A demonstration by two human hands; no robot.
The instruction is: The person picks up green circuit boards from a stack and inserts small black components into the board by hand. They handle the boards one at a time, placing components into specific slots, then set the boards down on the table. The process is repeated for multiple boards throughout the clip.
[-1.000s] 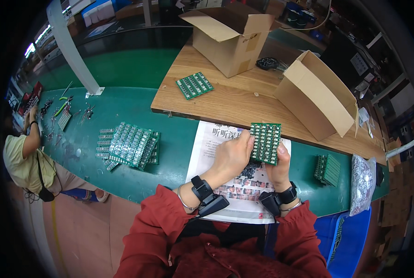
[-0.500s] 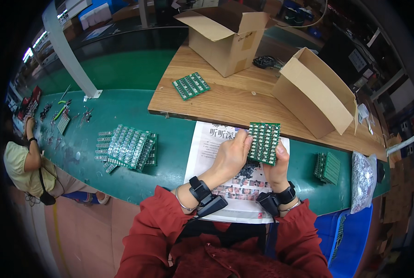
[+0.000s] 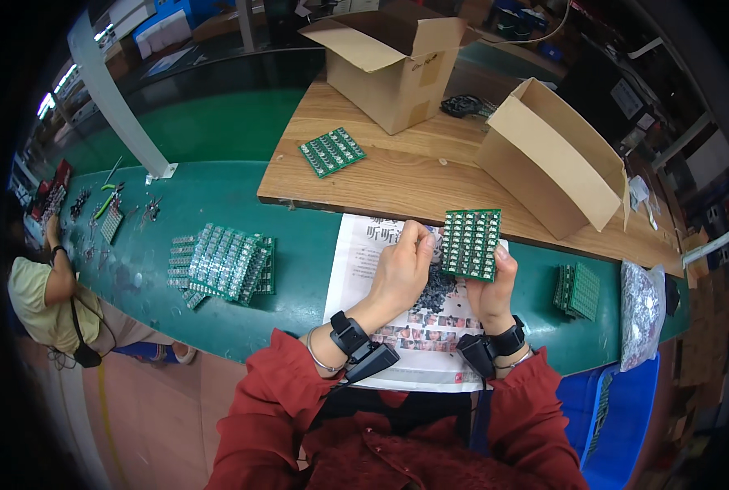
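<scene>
My right hand (image 3: pixel 492 287) grips a green circuit board (image 3: pixel 471 243) by its lower right edge, thumb at its side. Rows of small pale parts cover the board's face, and it is tilted up above the newspaper (image 3: pixel 352 269). Just left of the board, my left hand (image 3: pixel 403 273) is closed in a pinch, a little apart from the edge. Whatever its fingertips hold is too small to make out. Beneath the hands lies a heap of small black pieces (image 3: pixel 435 294) on the paper, partly hidden by the left hand and the board.
Stacked circuit boards (image 3: pixel 221 261) lie to the left, and another stack (image 3: pixel 577 291) stands at the right beside a clear plastic bag (image 3: pixel 642 314). One board (image 3: pixel 332 153) rests on the wooden top, near two cardboard boxes (image 3: pixel 385 90). A co-worker (image 3: pixel 42 294) sits far left. A blue bin (image 3: pixel 626 416) is lower right.
My left hand has come away from the board's left edge, leaving a small gap. The board has shifted slightly right and up in my right hand.
</scene>
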